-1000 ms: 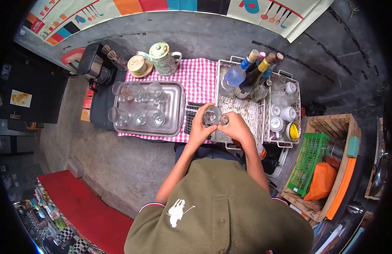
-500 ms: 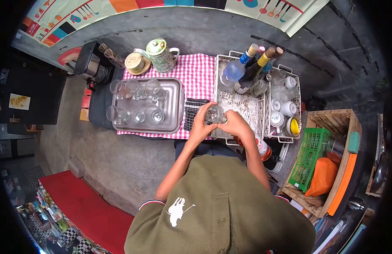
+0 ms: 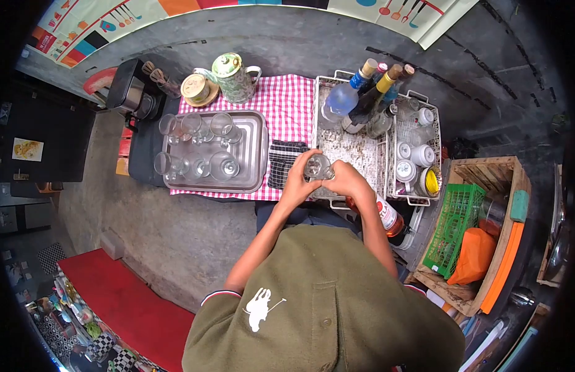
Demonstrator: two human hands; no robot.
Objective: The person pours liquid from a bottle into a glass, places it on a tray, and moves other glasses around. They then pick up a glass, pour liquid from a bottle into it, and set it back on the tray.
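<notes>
Between my two hands is a clear drinking glass (image 3: 316, 166), held in front of my chest over the near left side of the white wire rack (image 3: 356, 162). My left hand (image 3: 297, 180) is closed around the glass from the left. From the right, my right hand (image 3: 347, 180) grips it with thumb and fingers. Just left of my left hand lies a folded black checked cloth (image 3: 284, 162). Farther left, a metal tray (image 3: 258, 152) carries several stemmed glasses (image 3: 224, 165).
Tall bottles (image 3: 361, 93) stand at the rack's back, beside a second rack with white-lidded jars (image 3: 406, 170). A green patterned pitcher (image 3: 235, 80) stands on the pink checked tablecloth (image 3: 287, 93). By my right forearm lies a red-labelled bottle (image 3: 388, 217). A wooden crate (image 3: 520, 180) is on the right.
The glass and both hands have stayed almost in place. The whole view has shifted very slightly.
</notes>
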